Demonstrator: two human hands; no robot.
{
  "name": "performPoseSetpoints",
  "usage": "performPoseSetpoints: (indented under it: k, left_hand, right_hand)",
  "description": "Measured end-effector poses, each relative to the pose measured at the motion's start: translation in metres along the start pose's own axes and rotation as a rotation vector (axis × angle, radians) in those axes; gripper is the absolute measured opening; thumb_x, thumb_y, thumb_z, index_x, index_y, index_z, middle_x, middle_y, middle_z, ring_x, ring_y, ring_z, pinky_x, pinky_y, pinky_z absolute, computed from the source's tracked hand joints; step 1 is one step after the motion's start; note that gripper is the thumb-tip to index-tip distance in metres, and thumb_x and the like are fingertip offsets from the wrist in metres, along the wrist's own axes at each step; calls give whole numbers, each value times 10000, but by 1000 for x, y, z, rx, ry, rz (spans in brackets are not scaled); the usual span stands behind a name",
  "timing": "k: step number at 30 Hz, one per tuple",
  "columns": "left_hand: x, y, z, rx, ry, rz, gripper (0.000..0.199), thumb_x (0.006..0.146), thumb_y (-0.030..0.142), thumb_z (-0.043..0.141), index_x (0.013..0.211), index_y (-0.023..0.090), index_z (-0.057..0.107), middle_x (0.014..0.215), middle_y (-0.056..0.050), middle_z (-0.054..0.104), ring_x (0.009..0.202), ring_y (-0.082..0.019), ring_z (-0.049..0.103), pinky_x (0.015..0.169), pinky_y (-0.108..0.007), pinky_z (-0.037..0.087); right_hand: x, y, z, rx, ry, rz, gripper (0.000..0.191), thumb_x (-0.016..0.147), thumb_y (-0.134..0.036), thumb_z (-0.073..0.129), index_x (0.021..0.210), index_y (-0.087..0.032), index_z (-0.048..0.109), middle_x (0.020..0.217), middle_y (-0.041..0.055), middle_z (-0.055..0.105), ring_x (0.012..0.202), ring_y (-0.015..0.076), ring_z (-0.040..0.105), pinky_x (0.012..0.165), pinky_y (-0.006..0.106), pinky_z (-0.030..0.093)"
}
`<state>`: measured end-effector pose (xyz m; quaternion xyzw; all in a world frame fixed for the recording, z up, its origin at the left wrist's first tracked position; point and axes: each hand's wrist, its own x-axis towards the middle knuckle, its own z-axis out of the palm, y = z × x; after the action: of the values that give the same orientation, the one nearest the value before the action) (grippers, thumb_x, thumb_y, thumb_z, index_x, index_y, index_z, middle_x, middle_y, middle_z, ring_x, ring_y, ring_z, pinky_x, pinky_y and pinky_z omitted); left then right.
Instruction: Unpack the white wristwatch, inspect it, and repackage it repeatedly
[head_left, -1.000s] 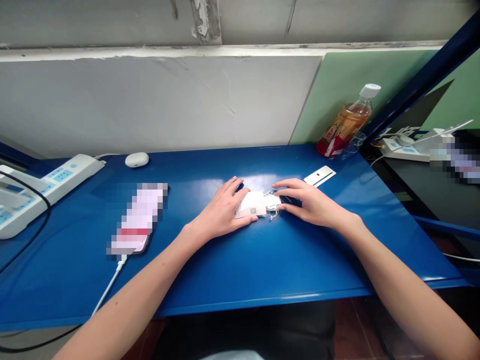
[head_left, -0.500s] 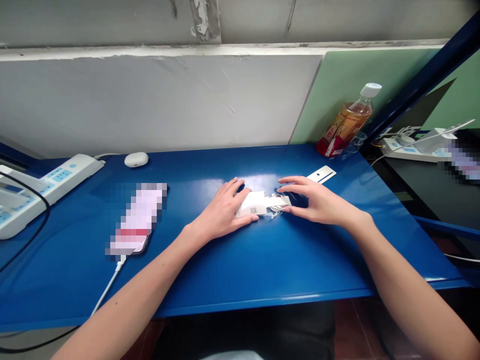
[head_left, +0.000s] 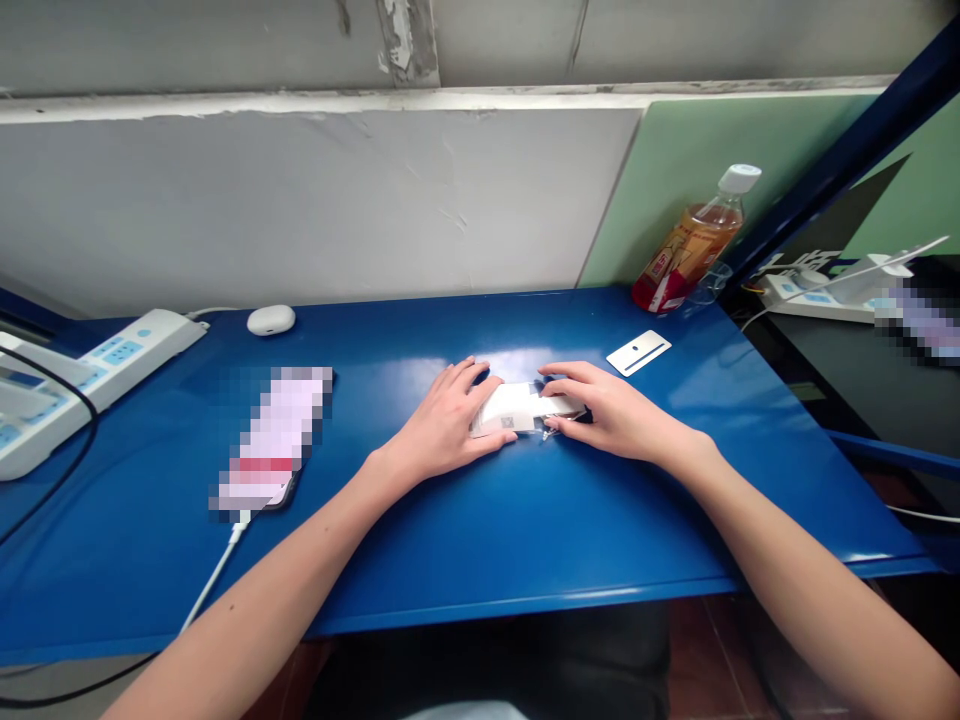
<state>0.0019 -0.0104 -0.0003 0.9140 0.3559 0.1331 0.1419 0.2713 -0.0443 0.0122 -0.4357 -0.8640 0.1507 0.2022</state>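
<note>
On the blue table lies a small white box (head_left: 506, 408) with a printed square code near its right end. My left hand (head_left: 454, 415) grips its left part between thumb and fingers. A narrow white strip (head_left: 559, 405) with crinkled clear plastic (head_left: 546, 433) sticks out from the box's right end. My right hand (head_left: 611, 405) is curled around that strip, thumb on the near side and fingers on the far side; what lies under the palm is partly hidden. A flat white card (head_left: 638, 352) with a dark slot rests beyond the right hand.
A phone (head_left: 281, 430) on a white charging cable (head_left: 214, 580) lies to the left. Behind it sit a white earbud case (head_left: 271, 320) and a power strip (head_left: 112, 375). At the back right a drink bottle (head_left: 694, 245) leans near a blue post (head_left: 847, 155).
My right hand has moved left, closer to the box, and its fingers now cover more of the strip. The white card shows fully. My left hand stays in place.
</note>
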Motion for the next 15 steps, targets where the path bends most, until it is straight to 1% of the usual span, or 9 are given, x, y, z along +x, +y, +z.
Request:
performPoseSetpoints:
  k: [2,4,8,10,12,15]
  left_hand:
    - [0,1,-1,-13,-3,-12,589,887,572,623,1316,178,539,1483,-199,462,1459,-395,318,1163,-567,319]
    - [1,2,-3,-26,-10,-21,570,889,558,626,1296,166,556,1483,-206,462,1457,-398,320,1161,-564,324]
    - [0,2,-5,-43,-18,-40,593,885,565,630,1299,147,562,1485,-223,457,1461,-409,308,1156,-566,333]
    - [0,2,-5,-44,-24,-46,598,885,573,628,1300,148,563,1489,-221,452,1467,-407,296,1156,-564,334]
    - [0,1,-5,-43,-32,-50,591,886,579,624,1293,155,569,1491,-217,451,1470,-406,292,1153,-565,337]
    - [0,0,-4,-43,-36,-58,612,876,596,626,1300,158,566,1495,-218,446,1469,-407,294,1148,-569,342]
  right_hand:
    - [0,0,-3,-12,2,1,240,906,-304,628,1126,-217,666,1369,147,614,1208,317,623,988,478,533]
    - [0,2,-7,-25,-2,16,239,911,-301,616,1128,-210,663,1308,141,656,1153,306,654,958,450,540]
    - [-2,7,-14,-56,-18,63,249,908,-301,603,1130,-201,657,1095,105,736,948,278,707,809,390,546]
    - [-3,9,-18,-60,-11,70,244,908,-309,597,1116,-195,656,1044,95,737,866,256,700,746,364,531]
    - [-4,11,-23,-57,17,67,235,912,-319,591,1098,-193,657,1027,90,734,833,242,687,717,352,517]
    - [-6,13,-28,-40,97,67,210,911,-322,596,1072,-205,664,1026,83,738,851,242,687,733,356,517]
